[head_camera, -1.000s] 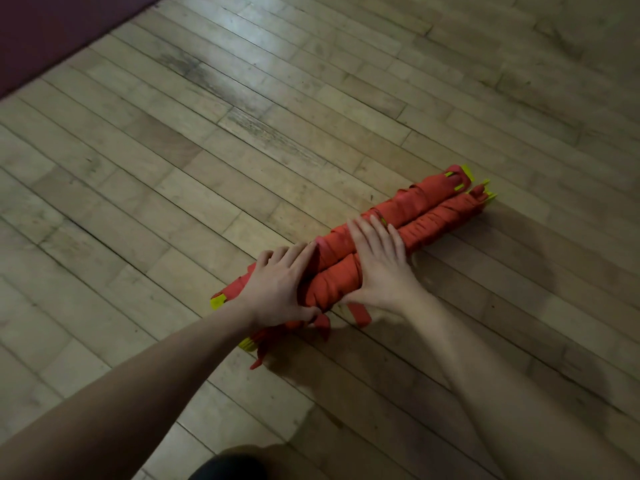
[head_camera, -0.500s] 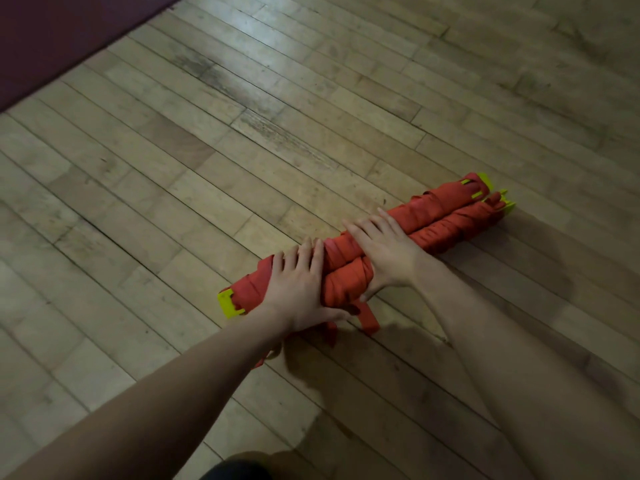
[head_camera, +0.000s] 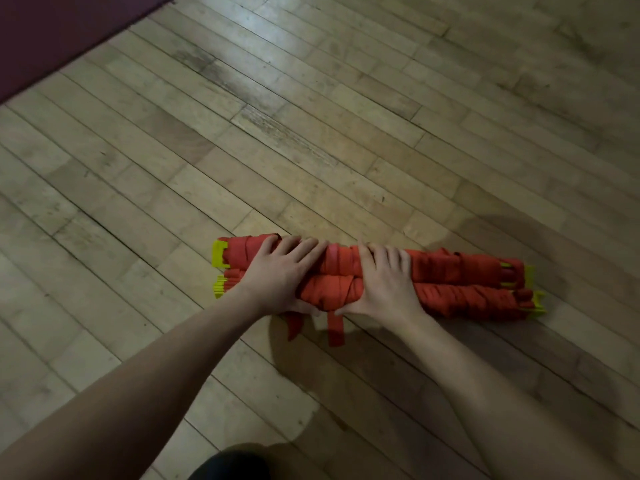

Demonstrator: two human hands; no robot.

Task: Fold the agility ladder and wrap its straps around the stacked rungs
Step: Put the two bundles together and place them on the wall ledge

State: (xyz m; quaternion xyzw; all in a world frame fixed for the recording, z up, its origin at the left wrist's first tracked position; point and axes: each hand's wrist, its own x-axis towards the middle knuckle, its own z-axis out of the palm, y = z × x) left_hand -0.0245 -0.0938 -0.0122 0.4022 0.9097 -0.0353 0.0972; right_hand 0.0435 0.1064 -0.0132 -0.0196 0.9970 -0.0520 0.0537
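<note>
The folded agility ladder (head_camera: 457, 285) lies on the wooden floor as two long rolls side by side, red straps wound round the stacked yellow rungs. Yellow rung ends (head_camera: 220, 258) stick out at the left, and more show at the right end. My left hand (head_camera: 277, 275) grips the bundle left of the middle, fingers over the top and thumb on the near side. My right hand (head_camera: 384, 285) grips it just right of the middle in the same way. Between my hands, two loose strap ends (head_camera: 336, 330) trail onto the floor toward me.
Worn wooden floorboards (head_camera: 311, 133) stretch all around the bundle. A dark red mat (head_camera: 52, 29) fills the far left corner. A dark shape (head_camera: 228, 465), part of my body or clothing, sits at the bottom edge.
The bundle, which lay diagonally in the view, now lies level across it. My hands stayed on its middle, and my thumbs now wrap its near side.
</note>
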